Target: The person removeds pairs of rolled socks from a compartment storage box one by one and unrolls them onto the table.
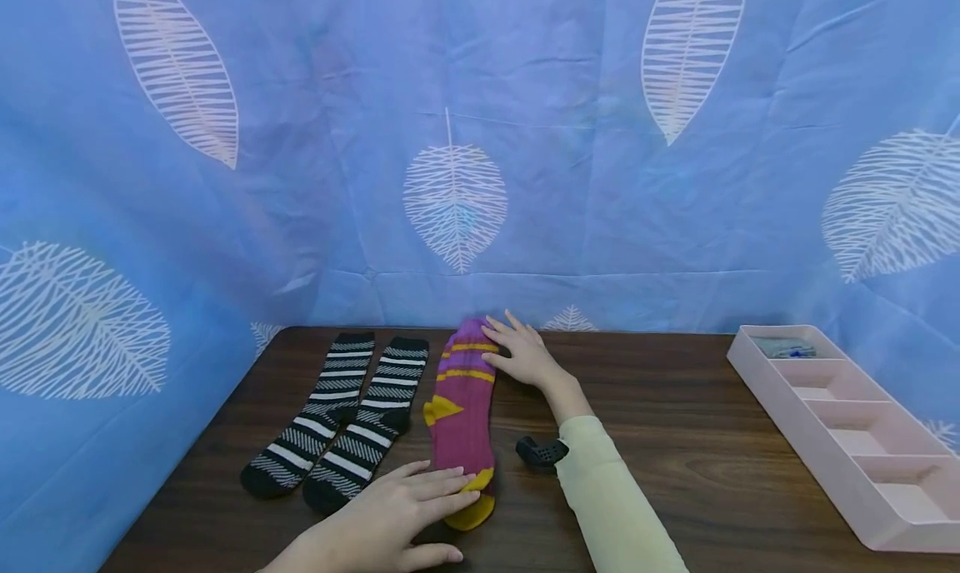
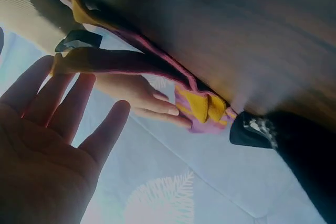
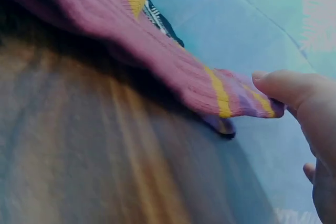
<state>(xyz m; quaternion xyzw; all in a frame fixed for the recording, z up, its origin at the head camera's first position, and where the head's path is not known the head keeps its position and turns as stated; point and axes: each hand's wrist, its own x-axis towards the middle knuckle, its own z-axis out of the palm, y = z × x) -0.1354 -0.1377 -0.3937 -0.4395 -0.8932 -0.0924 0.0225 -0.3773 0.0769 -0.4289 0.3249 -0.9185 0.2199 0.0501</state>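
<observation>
A pair of maroon socks (image 1: 462, 435) with yellow heels and toes and purple striped cuffs lies stacked, one over the other, with cuffs toward the back. My left hand (image 1: 393, 510) rests its straight fingers on the toe end; the left wrist view shows a gap between the two toes (image 2: 73, 62). At the cuff end, my right hand (image 1: 525, 352) touches the purple cuff with fingers spread. In the right wrist view its thumb (image 3: 275, 85) lies right at the striped cuff (image 3: 247, 98), which sits above the table. Left of them lie two black-and-white striped socks (image 1: 318, 415) (image 1: 375, 423), side by side.
At the right stands a pink divided tray (image 1: 806, 473), its far compartment holding a folded grey-blue item (image 1: 783, 347). A black strap device (image 1: 542, 452) sits at my right wrist. A blue leaf-print curtain (image 1: 570, 206) hangs behind the dark wooden table (image 1: 660, 440).
</observation>
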